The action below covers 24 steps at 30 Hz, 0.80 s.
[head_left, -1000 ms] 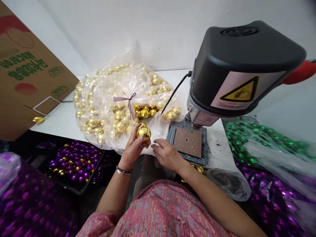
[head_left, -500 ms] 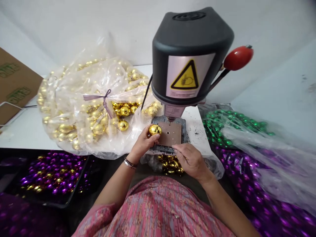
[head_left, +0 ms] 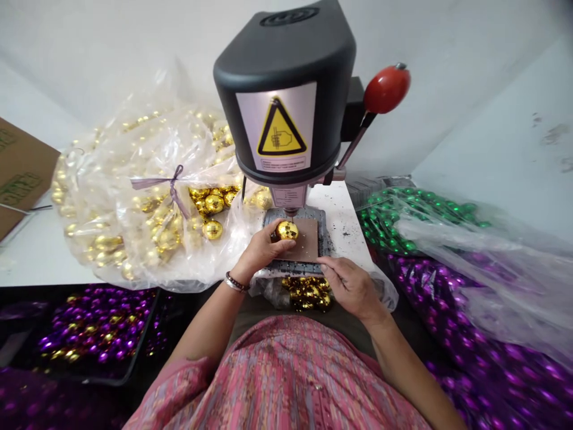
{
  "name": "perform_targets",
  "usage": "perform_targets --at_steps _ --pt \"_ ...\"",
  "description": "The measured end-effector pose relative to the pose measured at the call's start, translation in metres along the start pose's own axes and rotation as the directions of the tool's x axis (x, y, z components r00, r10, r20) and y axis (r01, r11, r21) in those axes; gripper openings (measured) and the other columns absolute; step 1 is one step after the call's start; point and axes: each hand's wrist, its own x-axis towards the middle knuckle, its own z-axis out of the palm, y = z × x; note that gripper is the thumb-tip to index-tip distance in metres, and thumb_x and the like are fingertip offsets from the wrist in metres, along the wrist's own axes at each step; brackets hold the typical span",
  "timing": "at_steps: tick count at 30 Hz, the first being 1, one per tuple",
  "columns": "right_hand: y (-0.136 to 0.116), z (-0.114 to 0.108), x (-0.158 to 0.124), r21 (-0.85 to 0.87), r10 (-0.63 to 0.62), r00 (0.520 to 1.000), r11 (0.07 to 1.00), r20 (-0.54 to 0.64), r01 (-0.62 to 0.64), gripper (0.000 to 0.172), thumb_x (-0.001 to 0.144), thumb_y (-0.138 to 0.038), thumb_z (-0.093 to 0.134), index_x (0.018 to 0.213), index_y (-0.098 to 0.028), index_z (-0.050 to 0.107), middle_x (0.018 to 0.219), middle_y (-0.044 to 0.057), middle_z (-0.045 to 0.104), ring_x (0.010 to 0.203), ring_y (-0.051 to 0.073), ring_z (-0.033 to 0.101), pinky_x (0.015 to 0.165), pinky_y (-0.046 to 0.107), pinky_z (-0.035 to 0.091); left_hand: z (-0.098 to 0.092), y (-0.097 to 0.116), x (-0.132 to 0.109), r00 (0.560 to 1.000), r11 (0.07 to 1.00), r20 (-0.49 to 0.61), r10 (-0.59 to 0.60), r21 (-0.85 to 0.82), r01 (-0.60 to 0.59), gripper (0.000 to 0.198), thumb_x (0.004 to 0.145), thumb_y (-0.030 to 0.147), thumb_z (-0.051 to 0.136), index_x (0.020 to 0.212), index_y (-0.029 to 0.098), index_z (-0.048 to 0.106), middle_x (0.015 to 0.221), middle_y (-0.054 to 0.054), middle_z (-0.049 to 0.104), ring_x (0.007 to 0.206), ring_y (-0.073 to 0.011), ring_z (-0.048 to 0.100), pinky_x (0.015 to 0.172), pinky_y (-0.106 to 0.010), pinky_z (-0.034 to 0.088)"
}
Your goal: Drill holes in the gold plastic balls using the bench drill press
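My left hand is closed round a gold mirror ball, thumb in front and fingers behind. The ball sits over the brown board on the base of a small bench drill press, just under its chuck. The board's hole is hidden from view. At the board's front right corner, my right hand has thumb and forefinger pinched together. Whatever lies between those fingertips, if anything, is too small to make out.
A clear bag of gold balls lies left on the white table. The red-knobbed lever juts out right. Gold balls lie below the table's front edge. Green balls and purple balls fill bags at right; a black tray stands lower left.
My left hand has carried the gold mirror ball right, from the board's left edge to beneath the chuck, covering the hole. My right hand stays by the board's corner. The view has shifted.
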Motion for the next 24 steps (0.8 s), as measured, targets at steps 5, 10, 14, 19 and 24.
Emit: perform_targets --at_steps 5,10,14,19,24 --pt "0.001 -0.004 -0.001 0.011 0.034 0.999 0.999 0.023 -0.034 0.024 0.092 -0.021 0.052 0.108 -0.023 0.07 0.091 0.003 0.077 0.085 0.013 0.073 0.082 0.027 0.061 0.0 0.012 0.003 0.999 0.983 0.027 0.026 0.18 -0.031 0.058 0.078 0.038 0.073 0.131 0.016 0.061 0.102 -0.005 0.073 0.092 -0.0215 0.067 0.088 -0.031 0.051" --pt "-0.002 -0.009 0.004 0.038 0.067 0.997 0.997 0.029 -0.068 0.022 0.092 -0.023 0.054 0.105 -0.025 0.072 0.09 0.001 0.078 0.083 0.012 0.073 0.08 0.025 0.061 -0.002 0.011 0.006 0.998 0.977 0.045 0.032 0.207 -0.041 0.06 0.078 0.04 0.074 0.132 0.016 0.061 0.099 -0.004 0.073 0.089 -0.0209 0.067 0.084 -0.029 0.051" --pt "-0.002 -0.026 0.021 0.042 0.14 0.988 0.99 -0.059 -0.138 0.021 0.092 -0.028 0.055 0.104 -0.025 0.072 0.094 0.002 0.078 0.083 0.012 0.073 0.079 0.025 0.06 0.001 0.011 0.006 0.997 0.973 0.05 0.063 0.221 -0.073 0.056 0.077 0.037 0.075 0.128 0.018 0.062 0.101 -0.003 0.073 0.09 -0.0205 0.066 0.081 -0.028 0.05" --pt "-0.009 -0.071 0.069 0.157 0.304 0.859 0.952 -0.413 -0.261 0.027 0.091 -0.038 0.058 0.108 -0.023 0.072 0.084 0.002 0.073 0.075 0.01 0.068 0.071 0.025 0.055 0.004 0.009 0.008 0.996 0.984 0.057 0.068 0.163 -0.077 0.055 0.076 0.034 0.076 0.127 0.018 0.062 0.104 -0.004 0.073 0.091 -0.0208 0.066 0.081 -0.028 0.05" --pt "-0.03 -0.102 0.128 0.21 0.144 0.726 0.978 -0.672 0.001 0.037 0.091 -0.046 0.057 0.103 -0.015 0.072 0.075 0.002 0.065 0.064 0.008 0.061 0.062 0.028 0.052 0.006 0.002 0.009 0.993 0.986 0.051 0.103 0.126 -0.109 0.054 0.076 0.037 0.076 0.125 0.02 0.063 0.109 -0.004 0.073 0.098 -0.0235 0.067 0.086 -0.031 0.051"
